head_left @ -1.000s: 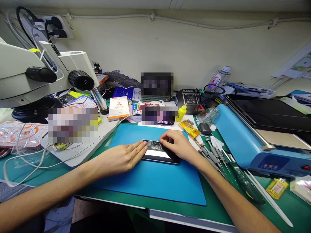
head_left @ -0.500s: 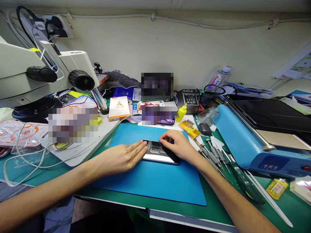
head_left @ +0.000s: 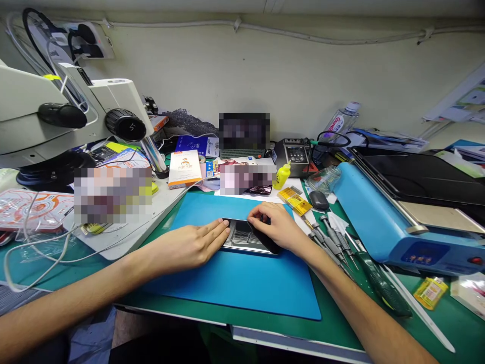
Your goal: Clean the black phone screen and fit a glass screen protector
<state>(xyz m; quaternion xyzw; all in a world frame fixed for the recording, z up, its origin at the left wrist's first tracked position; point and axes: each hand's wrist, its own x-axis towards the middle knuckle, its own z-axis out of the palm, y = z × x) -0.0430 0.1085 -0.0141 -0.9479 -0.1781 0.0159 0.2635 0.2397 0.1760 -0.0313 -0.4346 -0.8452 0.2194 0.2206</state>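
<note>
A dark smartphone (head_left: 244, 243) with a glossy, reflecting face lies across the blue mat (head_left: 246, 288). My left hand (head_left: 194, 245) rests on its left end, fingers stretched out and lying flat. At the phone's far edge, right of its middle, my right hand (head_left: 276, 225) has thumb and index finger pinched together. Whatever sits between those fingertips is too small to make out. The right palm and curled fingers cover part of the phone's right end.
Screwdrivers (head_left: 329, 245) and a green-handled tool (head_left: 382, 283) lie right of the mat, before a blue machine (head_left: 371, 217). A yellow bottle (head_left: 282, 176) stands behind. The microscope (head_left: 121, 111) occupies the left, with a white cable (head_left: 94, 255) trailing below it.
The bright reflection on the phone's face has turned darker and streaked. Both hands keep almost the same place and shape; the view has shifted very slightly.
</note>
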